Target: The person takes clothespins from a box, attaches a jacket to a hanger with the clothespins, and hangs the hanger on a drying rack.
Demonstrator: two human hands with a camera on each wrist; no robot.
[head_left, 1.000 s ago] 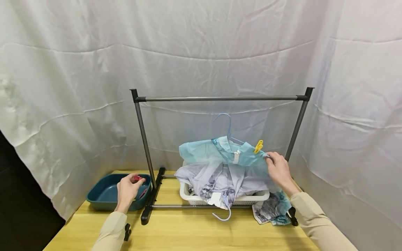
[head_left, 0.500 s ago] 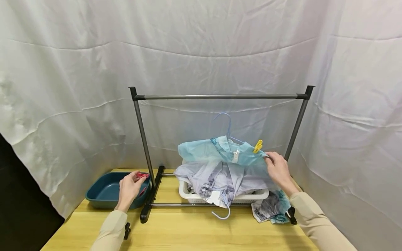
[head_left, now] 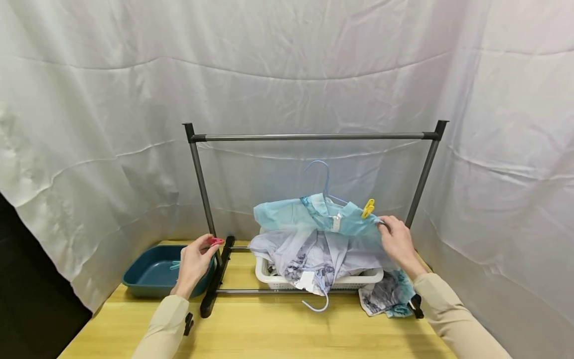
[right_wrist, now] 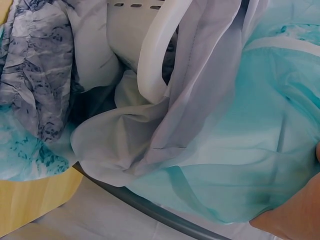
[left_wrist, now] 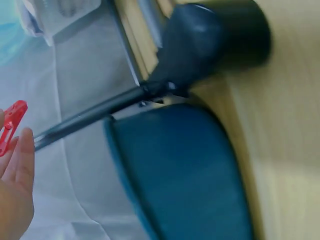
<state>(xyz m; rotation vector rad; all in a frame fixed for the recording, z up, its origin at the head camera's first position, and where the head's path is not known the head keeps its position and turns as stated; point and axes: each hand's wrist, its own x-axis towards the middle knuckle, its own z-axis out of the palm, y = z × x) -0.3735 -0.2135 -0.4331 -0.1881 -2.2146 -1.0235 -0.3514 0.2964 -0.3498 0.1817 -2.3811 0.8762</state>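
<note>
My left hand [head_left: 194, 263] pinches a red clothespin [head_left: 216, 241] by the left post of the rack, above the right side of a teal basin [head_left: 134, 281]. The left wrist view shows the same clothespin [left_wrist: 14, 117] at the fingertips. My right hand [head_left: 398, 243] grips the right shoulder end of a sheer light-blue garment [head_left: 280, 214] on a blue hanger [head_left: 327, 177]. A yellow clothespin [head_left: 368, 208] is clipped to that shoulder. Under it, a pale lavender garment [head_left: 271, 245] with another hanger hook [head_left: 319, 309] lies over a white basket [head_left: 365, 280].
A grey metal rack [head_left: 314, 136] stands around the basket on the wooden table [head_left: 269, 334]. A light-teal clothespin [head_left: 175, 265] lies in the basin. Grey-and-teal patterned cloth [head_left: 387, 294] spills out at the basket's right. White curtains [head_left: 287, 50] hang behind.
My left hand has moved right and up from over the basin with the red clothespin, exposing the light-teal one. The right hand keeps its grip, almost still.
</note>
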